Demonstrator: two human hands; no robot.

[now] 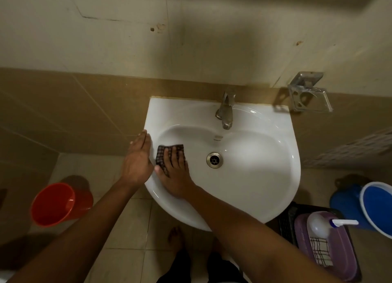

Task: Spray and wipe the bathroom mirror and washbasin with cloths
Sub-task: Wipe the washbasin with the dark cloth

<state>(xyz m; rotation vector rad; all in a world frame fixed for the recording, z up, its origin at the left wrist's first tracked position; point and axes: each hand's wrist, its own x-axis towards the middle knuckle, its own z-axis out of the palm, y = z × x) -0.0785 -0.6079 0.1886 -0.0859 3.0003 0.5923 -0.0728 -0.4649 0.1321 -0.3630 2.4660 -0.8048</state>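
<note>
A white washbasin point(254, 172) is fixed to the brown tiled wall, with a metal tap point(226, 111) at the back and a drain point(214, 159) in the bowl. My right hand point(174, 176) lies flat inside the bowl's left side, pressing a dark checked cloth point(162, 155) against the porcelain. My left hand point(137, 157) rests on the basin's left rim, fingers extended, holding nothing. A spray bottle point(320, 225) and a light checked cloth point(320, 251) lie in a purple tub point(343, 257) at the lower right. The mirror is out of view.
An orange bucket point(55, 204) stands on the floor to the left. A blue bucket point(375, 206) sits at the right edge. A dark crate point(285, 223) holds the purple tub. A metal soap holder point(309, 96) projects from the wall right of the tap. My bare feet point(176, 238) are under the basin.
</note>
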